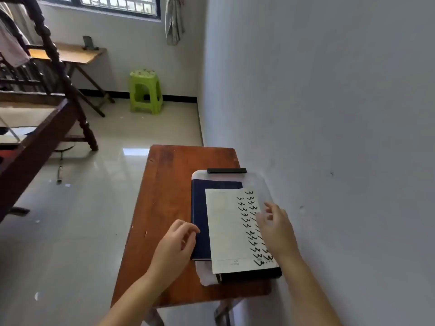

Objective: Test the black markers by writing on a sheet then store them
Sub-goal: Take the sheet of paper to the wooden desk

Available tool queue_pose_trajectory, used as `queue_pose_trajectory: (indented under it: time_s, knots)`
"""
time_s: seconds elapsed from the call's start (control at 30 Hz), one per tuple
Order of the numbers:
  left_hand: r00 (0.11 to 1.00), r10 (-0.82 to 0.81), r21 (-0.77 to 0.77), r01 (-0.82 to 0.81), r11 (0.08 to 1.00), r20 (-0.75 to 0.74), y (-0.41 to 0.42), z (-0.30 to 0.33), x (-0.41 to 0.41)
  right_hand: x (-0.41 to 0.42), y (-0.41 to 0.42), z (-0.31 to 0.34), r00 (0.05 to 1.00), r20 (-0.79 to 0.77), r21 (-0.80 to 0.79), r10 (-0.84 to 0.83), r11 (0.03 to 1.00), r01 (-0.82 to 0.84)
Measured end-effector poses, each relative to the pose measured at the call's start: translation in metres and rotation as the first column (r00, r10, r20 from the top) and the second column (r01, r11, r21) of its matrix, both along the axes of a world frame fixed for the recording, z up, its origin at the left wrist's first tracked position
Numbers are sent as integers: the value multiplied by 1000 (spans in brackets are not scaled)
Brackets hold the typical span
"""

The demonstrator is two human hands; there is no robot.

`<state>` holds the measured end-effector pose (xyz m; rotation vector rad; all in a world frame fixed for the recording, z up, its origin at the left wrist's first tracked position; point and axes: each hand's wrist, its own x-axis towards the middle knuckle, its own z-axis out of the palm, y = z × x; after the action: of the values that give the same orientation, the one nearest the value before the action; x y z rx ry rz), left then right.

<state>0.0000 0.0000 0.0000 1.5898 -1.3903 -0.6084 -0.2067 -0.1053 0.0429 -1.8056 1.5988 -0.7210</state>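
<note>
Sheet [230,231] overhangs dark book's [200,220] right edge; right hand [276,228] fingers spread above it; left hand [176,243] curled, empty.

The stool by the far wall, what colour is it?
The stool is bright green, seen in the head view.

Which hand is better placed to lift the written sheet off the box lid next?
Right. The right hand hovers open over the sheet, fingers above the marks. The left hand sits at the dark blue book's edge, off the paper.
</note>
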Motion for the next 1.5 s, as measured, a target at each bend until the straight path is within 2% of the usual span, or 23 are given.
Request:
queue_pose_trajectory:
  time_s: [0.07, 0.13, 0.23, 0.3, 0.5, 0.7, 0.8, 0.93, 1.07, 1.2, 1.4, 1.5]
  knots:
    - [993, 58, -18, -56, 998, 100, -5, 1, -3, 0, -9, -4, 983, -182, 89, 2, 996, 14]
    - [980, 75, -27, -71, 997, 183, -7, -2, -8, 0, -14, -8, 956, -291, 144, 33, 990, 10]
    - [966, 89, -57, -77, 995, 243, -6, -7, -14, 2, -18, -15, 929, -365, 187, 60, 982, 10]
    - [962, 107, -64, -94, 994, 251, -6, -7, -16, 2, -22, -13, 932, -354, 219, 76, 976, 3]
    - [972, 155, -36, -151, 988, 179, -6, -6, -20, 0, -28, -1, 973, -220, 211, 71, 977, -24]
    - [978, 128, -2, -129, 992, 166, -5, -2, -16, 18, -34, 64, 990, 5, -29, 143, 989, -143]
    - [989, 113, 31, -117, 993, 97, 2, 8, -6, 39, -36, 96, 967, 93, -131, 238, 966, -225]
    - [975, 219, 4, -219, 976, 32, 28, 25, 20, 79, -33, 108, 911, 233, -198, 341, 934, -299]
    - [926, 364, 53, -360, 931, -100, 66, 33, 58, 136, -11, 90, 818, 441, -90, 369, 925, -369]
    - [872, 435, 100, -423, 900, -223, 109, 26, 101, 197, 17, 54, 752, 590, 74, 294, 908, -413]
    - [733, 540, 168, -521, 837, -414, 146, 3, 187, 297, 47, 7, 766, 630, 229, 125, 913, -337]
    - [731, 532, 216, -489, 845, -428, 147, -4, 244, 354, 56, -2, 793, 605, 263, 68, 923, -280]
